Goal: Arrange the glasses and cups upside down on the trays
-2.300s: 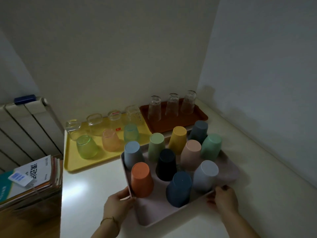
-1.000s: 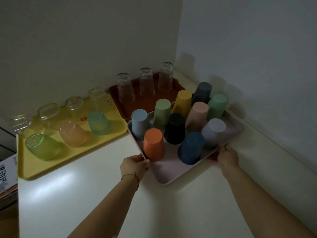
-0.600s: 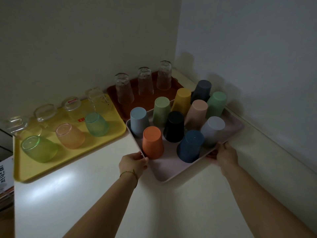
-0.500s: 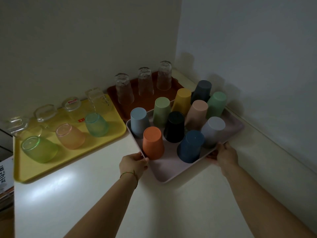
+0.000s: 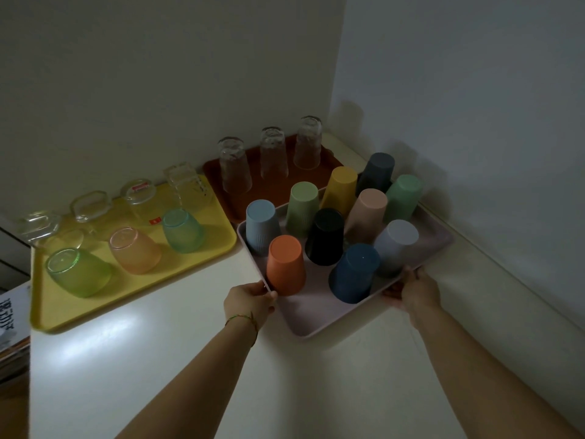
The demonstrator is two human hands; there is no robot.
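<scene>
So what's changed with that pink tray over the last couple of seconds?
The pink tray moved away from the person, into the corner beside the brown tray, its cups staying upside down. Left hand and right hand still grip its near edges. The yellow tray and its glasses have not moved.

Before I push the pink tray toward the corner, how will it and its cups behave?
The pink tray should slide easily: the counter looks glossy. The orange cup and its neighbours are tall but stand on wide mouths, so they are probably steady unless jerked. The tray's far edge may catch the brown tray.
</scene>
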